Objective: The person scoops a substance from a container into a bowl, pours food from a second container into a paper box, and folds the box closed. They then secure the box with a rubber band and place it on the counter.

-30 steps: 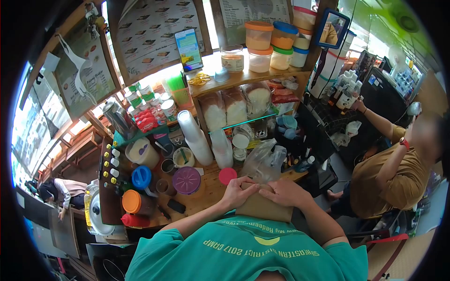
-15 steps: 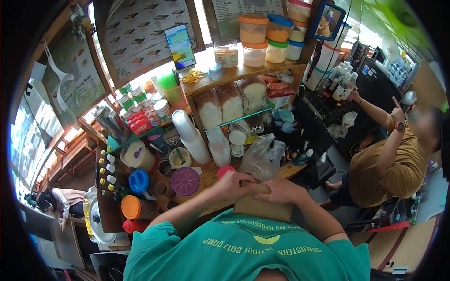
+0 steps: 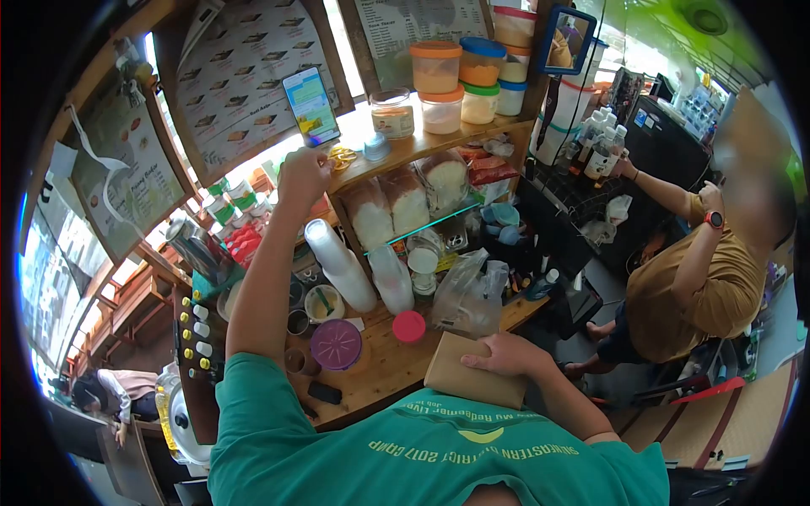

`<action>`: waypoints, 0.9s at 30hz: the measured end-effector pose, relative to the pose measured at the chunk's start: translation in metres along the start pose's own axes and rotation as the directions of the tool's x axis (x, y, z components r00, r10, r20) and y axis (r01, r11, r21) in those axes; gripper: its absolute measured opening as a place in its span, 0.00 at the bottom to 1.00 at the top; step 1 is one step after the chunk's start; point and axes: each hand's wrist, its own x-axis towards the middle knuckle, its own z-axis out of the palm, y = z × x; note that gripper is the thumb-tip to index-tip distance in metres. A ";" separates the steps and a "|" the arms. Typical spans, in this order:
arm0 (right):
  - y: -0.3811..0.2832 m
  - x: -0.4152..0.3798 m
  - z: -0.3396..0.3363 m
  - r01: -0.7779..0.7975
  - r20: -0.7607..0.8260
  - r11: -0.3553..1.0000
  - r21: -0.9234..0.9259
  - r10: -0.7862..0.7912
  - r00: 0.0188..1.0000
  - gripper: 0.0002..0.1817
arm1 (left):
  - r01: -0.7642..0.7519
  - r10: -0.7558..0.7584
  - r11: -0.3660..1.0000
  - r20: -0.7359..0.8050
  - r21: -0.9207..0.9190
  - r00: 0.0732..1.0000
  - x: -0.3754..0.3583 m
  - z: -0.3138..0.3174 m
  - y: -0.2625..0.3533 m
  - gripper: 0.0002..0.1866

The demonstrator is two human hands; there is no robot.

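Note:
My right hand [image 3: 504, 354] grips a folded brown paper packet [image 3: 451, 364] against the front of my green shirt, thumb on top. Up at the wooden shelf, my left hand [image 3: 305, 175] has its fingers curled in beside a small pile of yellow rubber bands [image 3: 342, 158]. Whatever may be between those fingertips is hidden. Just behind that hand a phone [image 3: 311, 106] with a lit screen leans upright. A clear dome-shaped lid [image 3: 376, 147] lies right of the rubber bands.
Stacked plastic cups [image 3: 340, 268], a purple-lidded tub [image 3: 336, 344], a pink lid [image 3: 408, 326] and plastic bags [image 3: 469, 295] crowd the counter. Bagged bread loaves [image 3: 408, 202] fill the lower shelf. At right, a person in a brown shirt [image 3: 696, 295] holds a bottle [image 3: 601, 160].
My left hand has left the paper packet and reached up to the shelf by the rubber bands. My right hand stays on the packet, now holding it alone.

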 end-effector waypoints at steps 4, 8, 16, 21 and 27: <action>0.000 0.000 0.002 -0.039 0.008 0.999 0.003 0.039 0.999 0.46 | 0.043 -0.039 0.998 0.079 -0.048 0.996 0.011 0.010 0.000 0.11; 0.006 0.001 0.007 -0.028 0.016 1.000 0.010 0.028 0.999 0.47 | -0.012 0.014 0.991 0.018 -0.131 1.000 0.018 0.008 0.002 0.12; 0.006 -0.006 0.003 0.006 0.030 1.000 -0.016 -0.006 1.000 0.47 | 0.084 -0.067 0.974 0.084 -0.212 0.994 0.034 -0.001 0.000 0.13; 0.027 -0.015 -0.009 0.023 0.040 1.000 -0.016 -0.022 0.999 0.47 | -0.022 -0.046 0.965 -0.250 -0.262 0.967 0.011 -0.028 0.036 0.15; 0.063 -0.042 -0.028 0.083 0.065 0.996 0.029 -0.085 0.994 0.44 | 0.164 0.134 0.773 0.409 -0.614 0.903 -0.167 -0.007 0.210 0.07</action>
